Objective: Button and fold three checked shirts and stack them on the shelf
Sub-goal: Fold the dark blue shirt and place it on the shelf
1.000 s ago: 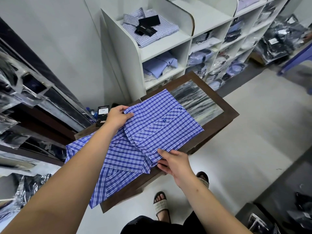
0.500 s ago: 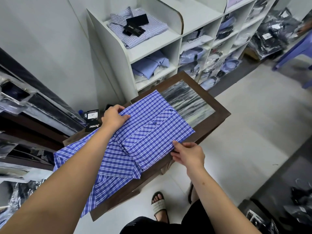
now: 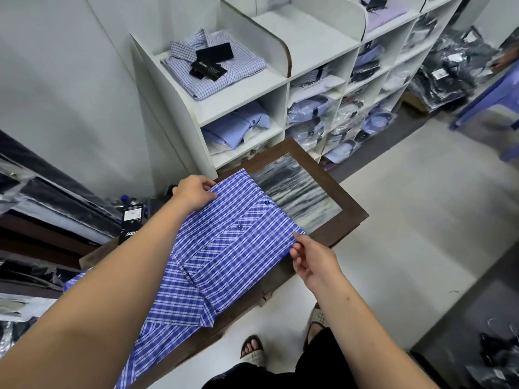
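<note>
blue checked shirt point(image 3: 224, 256) lies partly folded on the brown surface point(image 3: 348, 220). left hand point(image 3: 193, 192) pinches its far corner at 11 o'clock; right hand point(image 3: 311, 259) pinches the near corner at 3 o'clock. white shelf point(image 3: 252, 91) at 12 o'clock holds a pale folded shirt point(image 3: 216, 66).

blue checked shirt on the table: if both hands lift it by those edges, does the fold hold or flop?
The blue checked shirt is probably floppy: its lower part already hangs limp over the table edge. Left hand and right hand pinch only thin edges, so the middle likely sags. Probably light.
</note>
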